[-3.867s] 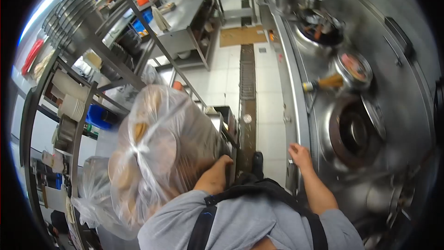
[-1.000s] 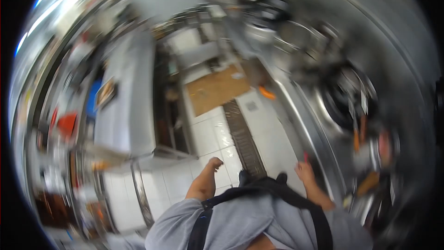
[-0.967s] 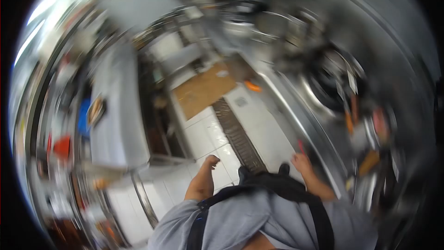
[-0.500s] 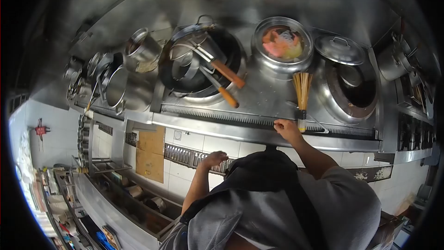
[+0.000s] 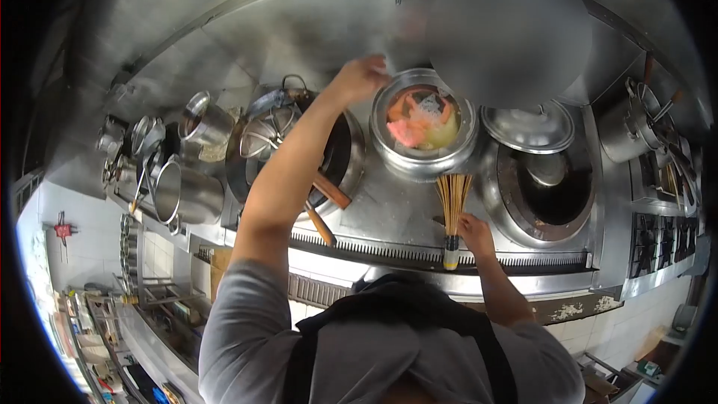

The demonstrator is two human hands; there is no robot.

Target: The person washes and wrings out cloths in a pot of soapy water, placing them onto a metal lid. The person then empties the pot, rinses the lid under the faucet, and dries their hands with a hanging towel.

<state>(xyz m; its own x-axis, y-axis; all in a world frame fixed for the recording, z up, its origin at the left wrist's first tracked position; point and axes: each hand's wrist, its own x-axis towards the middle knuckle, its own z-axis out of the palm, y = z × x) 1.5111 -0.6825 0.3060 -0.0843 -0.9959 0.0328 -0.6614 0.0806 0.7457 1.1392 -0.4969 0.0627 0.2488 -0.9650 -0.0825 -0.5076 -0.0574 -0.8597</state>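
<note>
Left hand (image 5: 364, 77) hangs by the back-left rim of the steel pot (image 5: 422, 169); motion blur, can't tell if fingers are on anything; arm reaches far forward, likely because the pot sits well back; soft-looking pinkish stuff (image 5: 406, 133) lies inside; bristle brush (image 5: 452, 213) has bristles toward the pot, handle toward the front edge, probably for easy grabbing; right hand (image 5: 476, 238) is right beside it, fingers bent, can't tell if clamped; lid (image 5: 523, 135) overlaps only the back of the wok (image 5: 572, 193), presumably for access.
</note>
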